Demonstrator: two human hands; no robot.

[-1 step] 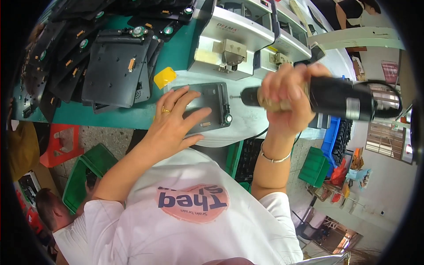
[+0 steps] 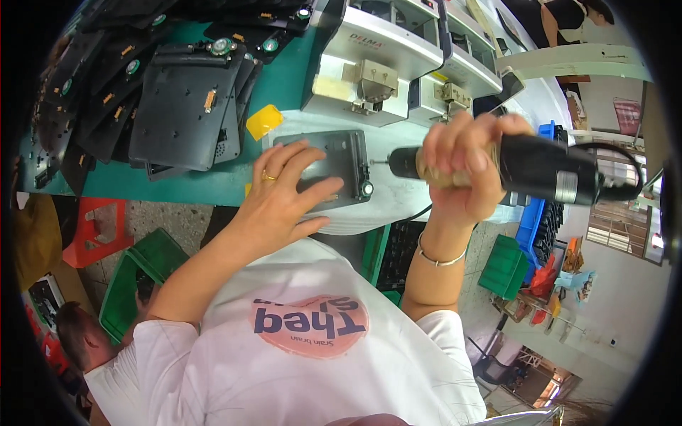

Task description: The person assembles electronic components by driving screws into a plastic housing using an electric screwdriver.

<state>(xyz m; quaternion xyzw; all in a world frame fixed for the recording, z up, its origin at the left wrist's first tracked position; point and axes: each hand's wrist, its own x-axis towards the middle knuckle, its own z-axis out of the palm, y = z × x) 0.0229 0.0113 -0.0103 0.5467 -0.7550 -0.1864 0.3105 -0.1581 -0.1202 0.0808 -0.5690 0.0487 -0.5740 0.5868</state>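
On the bench lies a flat black plastic panel (image 2: 344, 160) with a small round light-coloured part at its lower right corner. My left hand (image 2: 288, 177) rests on its left part with fingers spread, hiding some of it. A black electric screwdriver (image 2: 543, 167) is gripped in my right hand (image 2: 465, 160), held nearly level. Its thin bit points left, close to the panel's right edge; whether it touches cannot be told. Left of the panel a yellow tag (image 2: 265, 122) lies on the bench.
Several similar black panels (image 2: 181, 113) are stacked at the left of the green bench top (image 2: 117, 188). Two white box-shaped machines (image 2: 383, 50) stand at the back. Green bins (image 2: 506, 268) and a blue crate (image 2: 529, 227) are at the right. Another person (image 2: 85, 337) sits at lower left.
The screwdriver's bit has dropped slightly toward me and its cable end tilts a little lower. My left hand stays almost where it was on the panel.
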